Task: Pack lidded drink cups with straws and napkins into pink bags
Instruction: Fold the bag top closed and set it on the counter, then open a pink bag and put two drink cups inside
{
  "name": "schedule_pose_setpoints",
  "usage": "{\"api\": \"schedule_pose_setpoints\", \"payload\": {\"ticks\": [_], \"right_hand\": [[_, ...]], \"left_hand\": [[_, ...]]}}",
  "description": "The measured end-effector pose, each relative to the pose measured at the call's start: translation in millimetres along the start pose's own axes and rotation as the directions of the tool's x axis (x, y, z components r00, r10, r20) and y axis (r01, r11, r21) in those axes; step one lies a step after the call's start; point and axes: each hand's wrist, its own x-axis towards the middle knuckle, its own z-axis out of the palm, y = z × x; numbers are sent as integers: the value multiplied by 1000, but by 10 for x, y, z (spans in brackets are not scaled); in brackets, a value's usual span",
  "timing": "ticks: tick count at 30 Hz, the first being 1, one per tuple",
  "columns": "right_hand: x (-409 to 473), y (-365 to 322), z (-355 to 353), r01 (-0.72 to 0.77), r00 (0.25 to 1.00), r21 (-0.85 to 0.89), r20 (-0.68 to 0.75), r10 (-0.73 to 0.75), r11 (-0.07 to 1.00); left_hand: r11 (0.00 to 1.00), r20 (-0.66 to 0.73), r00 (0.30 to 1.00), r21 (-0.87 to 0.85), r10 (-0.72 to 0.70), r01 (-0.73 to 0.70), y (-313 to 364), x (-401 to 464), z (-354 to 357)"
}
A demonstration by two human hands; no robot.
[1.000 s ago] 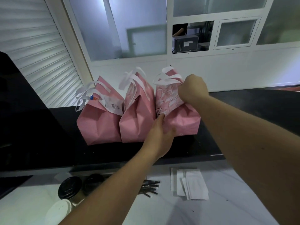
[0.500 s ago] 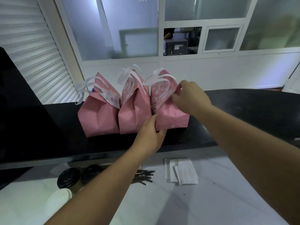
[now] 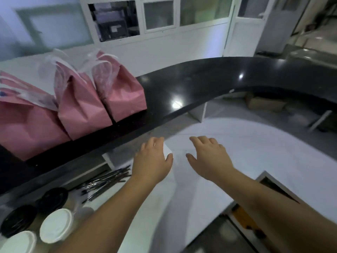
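Nearest, left of the hands: lidded cups [image 3: 56, 225], two white-topped and two black; a heap of dark straws [image 3: 107, 181] just beyond; left hand [image 3: 152, 161] and right hand [image 3: 209, 157] side by side over the white counter [image 3: 255, 152], fingers spread, gripping nothing; possibly napkins [image 3: 167, 152] under the left, blurred; bare counter to the right; farther left, three pink bags [image 3: 82, 108] touching in a row along the black ledge [image 3: 209, 77].
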Motion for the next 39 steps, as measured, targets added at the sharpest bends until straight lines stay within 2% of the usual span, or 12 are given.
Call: {"api": "schedule_pose_setpoints", "payload": {"ticks": [7, 13, 19, 22, 25, 30, 39], "right_hand": [[-1013, 1110, -214, -247, 966, 15, -71, 247, 969], [-2056, 2183, -559, -380, 912, 74, -135, 387, 922], [-3296, 3369, -889, -565, 803, 97, -162, 574, 819], [-3894, 3890, -1008, -659, 721, 117, -185, 668, 743], [-4462, 4363, -1104, -740, 627, 139, -212, 750, 658], [-5297, 5071, -1182, -865, 429, 174, -228, 874, 470], [-6362, 6242, -1567, -971, 54, 211, -257, 965, 110]], "left_hand": [[966, 65, 967, 67, 244, -248, 1230, -387, 344], [906, 76, 907, 65, 413, -418, 2575, -917, 697], [832, 111, 828, 19, 550, -555, 4107, -1645, 1202], [772, 151, 762, -14, 630, -636, 4784, -1981, 1426], [675, 203, 653, -63, 730, -735, 5432, -2269, 1629], [515, 244, 476, -127, 845, -848, 6536, -2723, 2034], [244, 264, 159, -327, 951, -913, 8439, -3283, 2729]]}}
